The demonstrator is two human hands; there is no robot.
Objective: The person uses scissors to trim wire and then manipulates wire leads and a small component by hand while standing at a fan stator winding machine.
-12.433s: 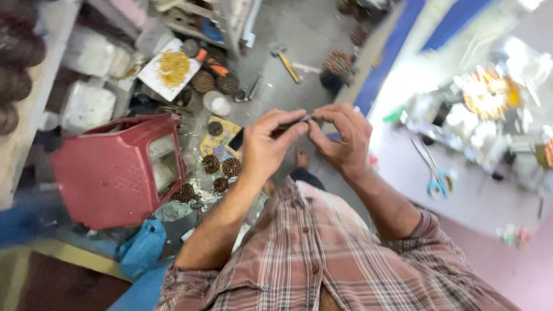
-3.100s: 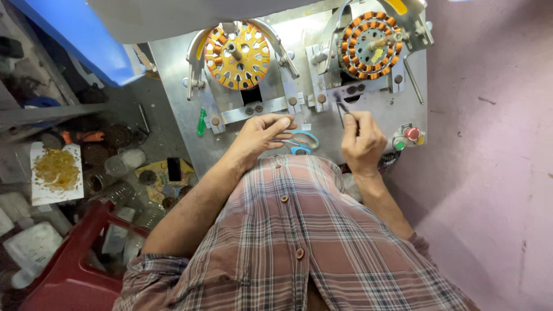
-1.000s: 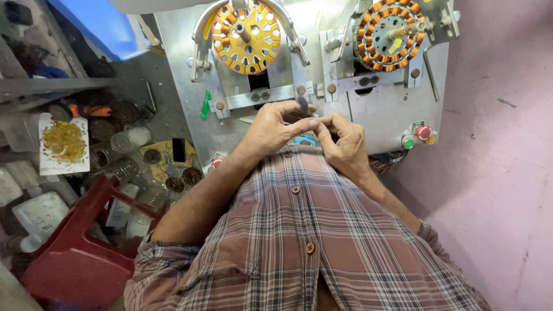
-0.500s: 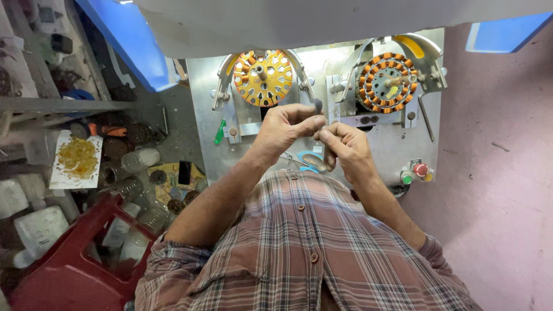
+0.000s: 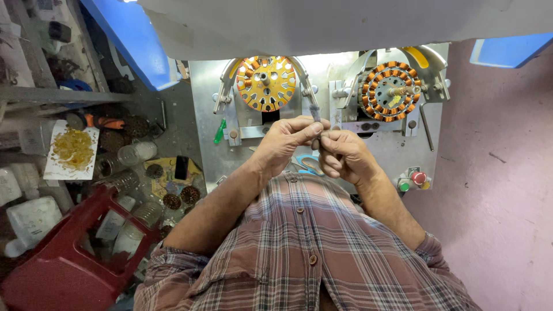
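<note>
- As seen from the head camera, our left hand (image 5: 282, 141) and right hand (image 5: 341, 154) meet just above the plaid shirt (image 5: 305, 253), fingertips touching.
- Held item: a thin grey sleeve or tube (image 5: 315, 113), pinched closed between the left thumb and forefinger; its long axis stands nearly upright, rising above the grip.
- Right hand: fingers curled shut at the tube's lower end; whether they clasp the tube or a fine wire we cannot tell.
- Both hands are equally near the tube, which lies between them, slightly toward the left.
- Behind: grey metal winding bench (image 5: 380, 144) with a yellow stator disc (image 5: 266, 82) and a copper-wound stator (image 5: 390, 91).
- Blue-handled scissors (image 5: 308, 164) lie under the hands.
- Room: open air above the knuckles; the bench edge is near, and a red plastic stool (image 5: 63, 259) stands well apart at left.
</note>
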